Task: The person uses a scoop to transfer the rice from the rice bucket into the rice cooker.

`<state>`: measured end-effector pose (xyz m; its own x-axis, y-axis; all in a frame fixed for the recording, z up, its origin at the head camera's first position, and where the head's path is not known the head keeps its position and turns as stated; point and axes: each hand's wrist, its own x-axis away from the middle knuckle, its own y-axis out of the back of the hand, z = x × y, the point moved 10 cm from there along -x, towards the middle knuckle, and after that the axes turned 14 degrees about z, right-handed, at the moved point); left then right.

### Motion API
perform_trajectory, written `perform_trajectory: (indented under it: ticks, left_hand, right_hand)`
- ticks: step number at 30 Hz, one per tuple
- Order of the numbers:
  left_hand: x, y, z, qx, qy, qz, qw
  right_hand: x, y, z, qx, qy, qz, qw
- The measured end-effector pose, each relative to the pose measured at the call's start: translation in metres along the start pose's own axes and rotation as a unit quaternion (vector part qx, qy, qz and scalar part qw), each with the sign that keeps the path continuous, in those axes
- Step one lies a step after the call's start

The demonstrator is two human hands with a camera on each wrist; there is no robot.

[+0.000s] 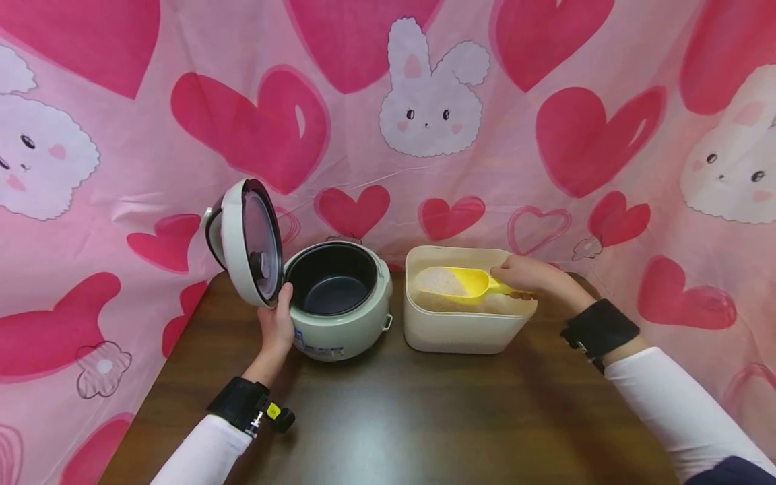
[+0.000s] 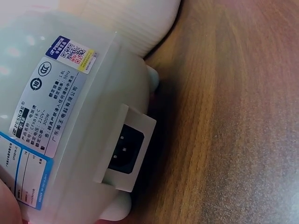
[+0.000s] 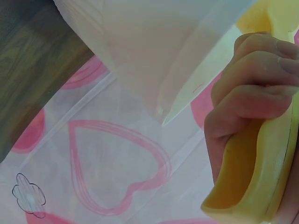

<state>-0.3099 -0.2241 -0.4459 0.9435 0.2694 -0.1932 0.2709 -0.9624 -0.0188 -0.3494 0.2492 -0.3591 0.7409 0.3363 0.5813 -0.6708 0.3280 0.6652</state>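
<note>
A pale green rice cooker (image 1: 348, 335) stands with its lid (image 1: 238, 249) swung up to the left and a dark inner pot (image 1: 332, 294) inside. My left hand (image 1: 277, 329) rests against the cooker's left side, thumb up at the rim below the lid; its other fingers are mostly hidden. To the right, my right hand (image 1: 526, 275) grips a yellow scoop (image 1: 477, 288) by its handle. White rice (image 1: 439, 281) lies in the scoop, which is over the mouth of a cream bin (image 1: 461, 331). In the right wrist view, fingers (image 3: 254, 100) curl round the hollow handle.
Both containers stand side by side near the back of a brown wooden table (image 1: 388, 417). A pink cloth (image 1: 364, 162) with hearts and rabbits hangs behind them. The cooker's power socket (image 2: 126, 148) shows low on its side, beside printed labels (image 2: 49, 105).
</note>
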Motion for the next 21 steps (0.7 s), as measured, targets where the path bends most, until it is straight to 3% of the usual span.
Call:
perform_trajectory:
  ticks: [12,21]
  left_hand:
    - [-0.006,-0.002,0.002,-0.019,0.005,0.008,0.9998]
    - [-0.003,0.001,0.005,0.002,-0.011,0.002,0.9999]
  right_hand:
    - [0.011,0.011,-0.003,-0.022,0.030,-0.037,0.999]
    - [0.000,0.011,0.024,-0.024,0.046,-0.034,0.998]
